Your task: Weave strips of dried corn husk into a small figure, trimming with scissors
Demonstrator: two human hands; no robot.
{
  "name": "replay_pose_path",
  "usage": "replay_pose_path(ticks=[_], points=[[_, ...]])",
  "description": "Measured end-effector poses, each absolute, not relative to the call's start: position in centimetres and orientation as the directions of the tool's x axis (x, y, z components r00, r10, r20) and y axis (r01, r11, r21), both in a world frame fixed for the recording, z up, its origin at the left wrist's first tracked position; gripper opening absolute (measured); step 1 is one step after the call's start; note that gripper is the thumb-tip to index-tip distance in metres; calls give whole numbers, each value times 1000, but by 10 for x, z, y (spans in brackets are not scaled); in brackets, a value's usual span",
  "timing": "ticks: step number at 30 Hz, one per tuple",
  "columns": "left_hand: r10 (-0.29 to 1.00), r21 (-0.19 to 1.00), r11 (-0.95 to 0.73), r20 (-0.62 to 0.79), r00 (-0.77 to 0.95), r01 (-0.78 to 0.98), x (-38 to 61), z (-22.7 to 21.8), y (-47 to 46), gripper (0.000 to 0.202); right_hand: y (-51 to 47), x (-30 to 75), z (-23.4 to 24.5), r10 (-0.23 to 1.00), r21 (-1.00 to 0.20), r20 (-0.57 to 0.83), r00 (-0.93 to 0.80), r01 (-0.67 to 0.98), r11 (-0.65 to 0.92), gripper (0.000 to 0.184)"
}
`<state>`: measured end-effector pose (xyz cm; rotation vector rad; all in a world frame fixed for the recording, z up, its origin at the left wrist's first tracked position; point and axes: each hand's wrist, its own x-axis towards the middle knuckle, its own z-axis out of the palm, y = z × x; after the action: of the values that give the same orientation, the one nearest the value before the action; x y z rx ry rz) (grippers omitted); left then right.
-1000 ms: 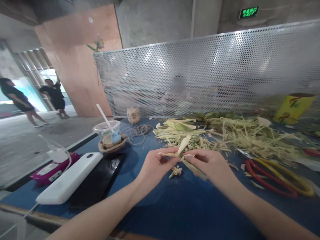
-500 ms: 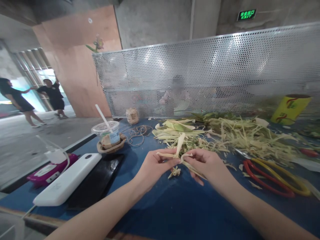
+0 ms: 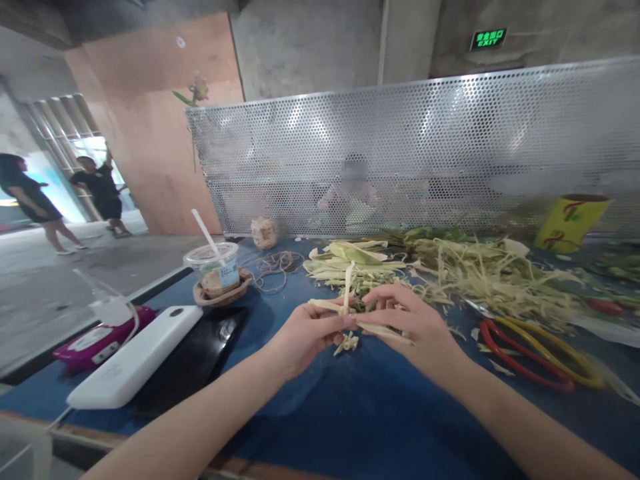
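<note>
Over the blue table (image 3: 360, 413) both hands work on pale corn husk strips (image 3: 346, 293). My left hand (image 3: 305, 330) pinches the strips where they cross, one strip standing upright above its fingers. My right hand (image 3: 407, 320) pinches another flat strip (image 3: 383, 330) that runs to the right under its fingers, with the index finger stretched toward the crossing. A small knotted husk piece (image 3: 346, 343) lies on the table just below the hands.
A heap of husks (image 3: 475, 273) spreads behind the hands. Red and yellow rings (image 3: 540, 347) lie right; a yellow cup (image 3: 570, 220) far right. At left stand a plastic drink cup (image 3: 215, 267), twine (image 3: 273, 263), a white power bank (image 3: 135, 357) and black phone (image 3: 195, 360). A perforated screen (image 3: 425, 153) closes the back.
The upright strip has swung from leaning right to nearly vertical. My right hand has shifted up and left over the crossing, its fingers now lying on the flat strip.
</note>
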<state>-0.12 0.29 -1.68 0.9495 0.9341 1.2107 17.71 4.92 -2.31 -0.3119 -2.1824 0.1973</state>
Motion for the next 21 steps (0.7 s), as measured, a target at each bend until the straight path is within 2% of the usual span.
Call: replay_pose_path(ticks=[3, 6, 11, 15, 17, 21], points=[[987, 975, 25, 11, 158, -221, -1, -19, 1, 24, 48, 176, -22, 296, -260, 802, -519, 142, 955, 9], [982, 994, -74, 86, 166, -74, -1, -19, -1, 19, 48, 173, -23, 387, -355, 768, -511, 163, 920, 8], [960, 975, -198, 172, 222, 98, 1, -16, -4, 15, 45, 170, -23, 593, -550, 581, -558, 267, 791, 20], [950, 958, -242, 202, 240, 154, 3, -16, -6, 19, 47, 167, -27, 731, -701, 455, -508, 301, 646, 21], [951, 955, -246, 205, 232, 168, 4, -16, -6, 18, 50, 167, -30, 753, -726, 479, -451, 278, 628, 21], [952, 961, -221, 174, 252, 169, 5, -13, -8, 16, 49, 168, -31, 688, -681, 584, -431, 201, 704, 20]])
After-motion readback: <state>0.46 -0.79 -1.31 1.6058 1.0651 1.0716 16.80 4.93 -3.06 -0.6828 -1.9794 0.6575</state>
